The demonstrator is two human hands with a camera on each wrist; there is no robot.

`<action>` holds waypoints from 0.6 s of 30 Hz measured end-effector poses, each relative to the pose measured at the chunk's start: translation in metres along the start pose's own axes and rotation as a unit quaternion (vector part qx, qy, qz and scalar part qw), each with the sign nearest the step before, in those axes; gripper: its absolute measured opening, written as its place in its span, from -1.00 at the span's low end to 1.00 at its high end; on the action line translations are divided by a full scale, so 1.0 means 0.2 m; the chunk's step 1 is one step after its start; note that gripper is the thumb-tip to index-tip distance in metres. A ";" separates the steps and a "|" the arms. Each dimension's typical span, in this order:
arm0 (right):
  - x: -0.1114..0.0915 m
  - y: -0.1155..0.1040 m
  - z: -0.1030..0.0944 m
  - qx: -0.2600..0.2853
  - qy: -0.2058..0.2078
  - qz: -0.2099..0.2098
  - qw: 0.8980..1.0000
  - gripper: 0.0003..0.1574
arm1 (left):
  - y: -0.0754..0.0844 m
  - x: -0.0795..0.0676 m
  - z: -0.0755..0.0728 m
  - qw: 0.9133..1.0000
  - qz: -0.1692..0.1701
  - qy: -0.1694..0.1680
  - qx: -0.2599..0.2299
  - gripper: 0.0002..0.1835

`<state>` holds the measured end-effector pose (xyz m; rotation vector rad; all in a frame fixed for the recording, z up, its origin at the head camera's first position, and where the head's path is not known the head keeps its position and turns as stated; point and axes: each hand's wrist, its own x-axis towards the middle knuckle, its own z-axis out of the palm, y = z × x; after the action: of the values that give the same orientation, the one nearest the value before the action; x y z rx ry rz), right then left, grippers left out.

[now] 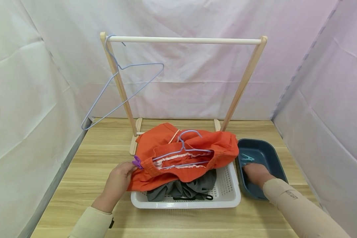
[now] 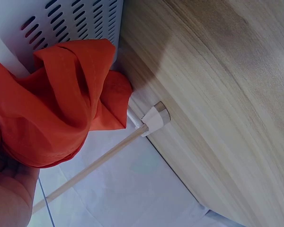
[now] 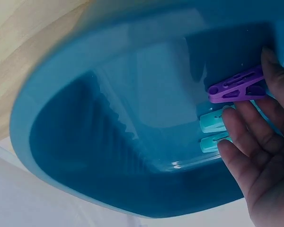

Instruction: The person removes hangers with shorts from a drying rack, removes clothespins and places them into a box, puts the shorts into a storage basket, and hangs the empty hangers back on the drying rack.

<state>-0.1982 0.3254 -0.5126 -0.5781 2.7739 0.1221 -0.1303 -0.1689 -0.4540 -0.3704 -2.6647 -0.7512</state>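
Note:
An orange elastic-waist garment lies bunched over a white basket, a blue hanger inside its waist opening. A purple clothespin is clipped at the left end of the waistband. Beside that clip, my left hand grips the orange cloth; only part of this hand shows in the left wrist view. My right hand reaches into the dark blue basin. Its thumb and index finger pinch another purple clothespin, and its other fingers lie close to turquoise clothespins.
Behind the basket stands a wooden rack with a white rod. An unloaded blue hanger hangs at the rod's left end. Dark grey cloth and a black cord lie in the basket. White sheets enclose the table.

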 end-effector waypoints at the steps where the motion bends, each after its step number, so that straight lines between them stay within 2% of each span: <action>1: 0.00 0.00 0.00 0.001 0.002 0.001 1.000 -0.84 | 0.00 0.00 0.00 1.000 0.000 -0.001 -0.001 -0.86; 8: -0.02 0.01 -0.01 0.010 0.019 0.002 1.000 -0.80 | 0.00 0.00 0.00 1.000 0.002 0.001 -0.003 -0.87; 13: -0.03 0.03 -0.03 0.045 0.017 0.028 0.998 -0.88 | -0.01 0.00 0.00 1.000 0.005 0.006 0.001 -0.86; 18: -0.04 0.05 -0.05 0.107 0.038 0.075 0.991 -0.62 | 0.00 0.00 0.00 1.000 0.006 0.005 0.000 -0.86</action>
<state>-0.1983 0.3364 -0.4995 -0.3253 2.8522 -0.1678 -0.1299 -0.1687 -0.4540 -0.3807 -2.6501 -0.7469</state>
